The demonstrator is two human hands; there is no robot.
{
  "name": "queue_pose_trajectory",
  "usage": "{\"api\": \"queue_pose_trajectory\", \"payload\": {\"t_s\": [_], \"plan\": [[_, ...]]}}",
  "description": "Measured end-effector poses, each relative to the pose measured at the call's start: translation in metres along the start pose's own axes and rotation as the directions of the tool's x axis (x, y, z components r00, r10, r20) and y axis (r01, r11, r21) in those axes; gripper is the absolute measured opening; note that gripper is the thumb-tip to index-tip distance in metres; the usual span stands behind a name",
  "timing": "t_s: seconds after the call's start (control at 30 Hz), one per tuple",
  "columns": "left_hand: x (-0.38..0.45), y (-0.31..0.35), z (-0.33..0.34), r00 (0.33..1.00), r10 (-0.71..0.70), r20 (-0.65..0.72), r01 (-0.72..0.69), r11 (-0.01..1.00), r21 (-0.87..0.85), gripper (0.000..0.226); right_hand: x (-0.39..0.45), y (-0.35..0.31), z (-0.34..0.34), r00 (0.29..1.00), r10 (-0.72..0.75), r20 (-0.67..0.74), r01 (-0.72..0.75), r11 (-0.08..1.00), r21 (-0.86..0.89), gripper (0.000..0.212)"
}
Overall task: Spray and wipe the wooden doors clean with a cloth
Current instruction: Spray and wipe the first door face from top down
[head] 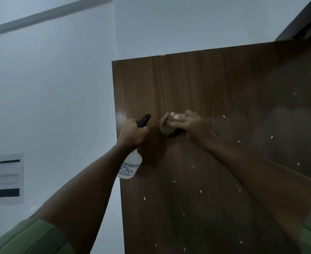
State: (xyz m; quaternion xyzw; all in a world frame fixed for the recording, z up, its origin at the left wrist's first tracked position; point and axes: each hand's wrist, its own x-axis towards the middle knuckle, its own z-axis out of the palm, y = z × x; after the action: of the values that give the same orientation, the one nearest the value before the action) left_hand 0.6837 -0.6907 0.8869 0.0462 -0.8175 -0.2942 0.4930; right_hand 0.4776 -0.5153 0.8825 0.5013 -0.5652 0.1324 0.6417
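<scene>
Head view: I am looking up at a brown door [215,143].
Left hand [132,134]: I am seeing it gripping the spray bottle [129,166] at the door's left edge.
Right hand [191,123]: fingers are pressing a bunched cloth [167,125] flat against the door.

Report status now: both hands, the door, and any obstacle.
Left hand gripping spray bottle. Right hand pressing cloth on wooden door. White specks remain; nothing blocking.
</scene>
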Motion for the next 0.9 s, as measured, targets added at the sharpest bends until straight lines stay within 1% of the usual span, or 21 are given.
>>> {"api": "queue_pose_trajectory", "payload": {"t_s": [0.03, 0.07, 0.1, 0.17, 0.2, 0.27, 0.3, 0.33, 0.4, 0.47, 0.5, 0.53, 0.57, 0.63, 0.67, 0.7, 0.77, 0.8, 0.83, 0.87, 0.9], "plan": [[0.000, 0.001, 0.003, 1.000, -0.004, -0.007, 0.003, 1.000, -0.006, 0.021, 0.001, 0.000, -0.002, 0.984, 0.169, -0.048, -0.167, 0.985, 0.034, 0.072], [-0.001, 0.002, 0.007, 1.000, -0.009, -0.013, 0.009, 1.000, -0.012, 0.021, -0.002, -0.005, -0.002, 0.971, 0.225, -0.074, -0.222, 0.974, 0.049, 0.073], [-0.002, 0.004, 0.009, 1.000, -0.010, -0.019, 0.010, 1.000, -0.013, 0.021, -0.009, -0.014, 0.000, 0.982, 0.175, -0.077, -0.172, 0.984, 0.034, 0.069], [-0.005, 0.011, 0.018, 1.000, -0.006, -0.022, 0.006, 1.000, -0.002, 0.021, -0.038, -0.030, 0.008, 0.983, -0.185, 0.014, 0.186, 0.982, -0.027, 0.055], [-0.006, 0.015, 0.022, 1.000, 0.004, -0.013, -0.004, 1.000, 0.001, 0.021, -0.053, -0.031, 0.010, 0.927, -0.368, 0.080, 0.372, 0.927, -0.045, 0.052], [-0.008, 0.025, 0.032, 1.000, 0.016, 0.013, -0.016, 1.000, 0.009, 0.022, -0.058, -0.016, 0.004, 0.830, -0.530, 0.173, 0.546, 0.836, -0.058, 0.048], [-0.009, 0.030, 0.036, 1.000, 0.018, 0.024, -0.018, 1.000, 0.010, 0.022, -0.050, -0.004, 0.002, 0.833, -0.528, 0.166, 0.544, 0.836, -0.075, 0.045], [-0.009, 0.034, 0.038, 0.999, 0.018, 0.029, -0.018, 1.000, 0.006, 0.022, -0.040, 0.007, -0.002, 0.876, -0.464, 0.132, 0.477, 0.874, -0.090, 0.043], [-0.009, 0.039, 0.044, 1.000, 0.014, 0.014, -0.014, 1.000, 0.002, 0.022, -0.019, 0.019, -0.012, 0.994, -0.111, -0.009, 0.110, 0.991, -0.071, 0.052], [-0.008, 0.040, 0.047, 1.000, 0.001, 0.008, -0.001, 1.000, -0.002, 0.022, -0.016, 0.013, -0.014, 0.965, 0.241, -0.103, -0.240, 0.971, 0.018, 0.060], [-0.009, 0.041, 0.050, 1.000, -0.005, 0.009, 0.005, 1.000, 0.004, 0.023, -0.023, 0.007, -0.012, 0.960, 0.259, -0.110, -0.256, 0.966, 0.045, 0.060], [-0.009, 0.043, 0.054, 1.000, -0.012, 0.013, 0.012, 1.000, 0.012, 0.022, -0.032, 0.000, -0.008, 0.984, 0.155, -0.087, -0.151, 0.987, 0.048, 0.056], [-0.010, 0.043, 0.057, 1.000, -0.012, 0.017, 0.011, 1.000, 0.017, 0.021, -0.046, -0.002, -0.004, 0.997, -0.064, -0.041, 0.065, 0.997, 0.035, 0.050], [-0.010, 0.045, 0.065, 1.000, -0.013, 0.018, 0.012, 0.999, 0.036, 0.020, -0.065, 0.011, -0.009, 0.861, -0.503, 0.077, 0.507, 0.861, -0.039, 0.039], [-0.010, 0.047, 0.068, 1.000, -0.015, 0.014, 0.014, 0.999, 0.047, 0.021, -0.062, 0.025, -0.016, 0.790, -0.602, 0.116, 0.610, 0.791, -0.047, 0.036], [-0.010, 0.049, 0.072, 1.000, -0.020, 0.017, 0.019, 0.999, 0.047, 0.020, -0.058, 0.040, -0.020, 0.790, -0.601, 0.121, 0.609, 0.792, -0.046, 0.034], [-0.008, 0.052, 0.078, 0.999, -0.027, 0.017, 0.026, 0.999, 0.029, 0.020, -0.045, 0.060, -0.025, 0.950, -0.312, 0.018, 0.312, 0.950, -0.017, 0.040], [-0.007, 0.054, 0.081, 1.000, -0.027, 0.015, 0.026, 0.999, 0.022, 0.022, -0.041, 0.063, -0.024, 0.997, -0.059, -0.042, 0.060, 0.998, 0.025, 0.047], [-0.007, 0.057, 0.085, 1.000, -0.020, 0.015, 0.020, 1.000, 0.017, 0.025, -0.041, 0.060, -0.023, 0.988, 0.133, -0.082, -0.127, 0.989, 0.081, 0.052], [-0.008, 0.060, 0.089, 1.000, -0.016, 0.017, 0.016, 1.000, 0.013, 0.029, -0.045, 0.053, -0.020, 0.975, 0.203, -0.093, -0.192, 0.975, 0.115, 0.055], [-0.008, 0.062, 0.093, 1.000, -0.015, 0.016, 0.015, 1.000, 0.011, 0.031, -0.053, 0.044, -0.016, 0.986, 0.153, -0.071, -0.144, 0.982, 0.120, 0.056]]}}
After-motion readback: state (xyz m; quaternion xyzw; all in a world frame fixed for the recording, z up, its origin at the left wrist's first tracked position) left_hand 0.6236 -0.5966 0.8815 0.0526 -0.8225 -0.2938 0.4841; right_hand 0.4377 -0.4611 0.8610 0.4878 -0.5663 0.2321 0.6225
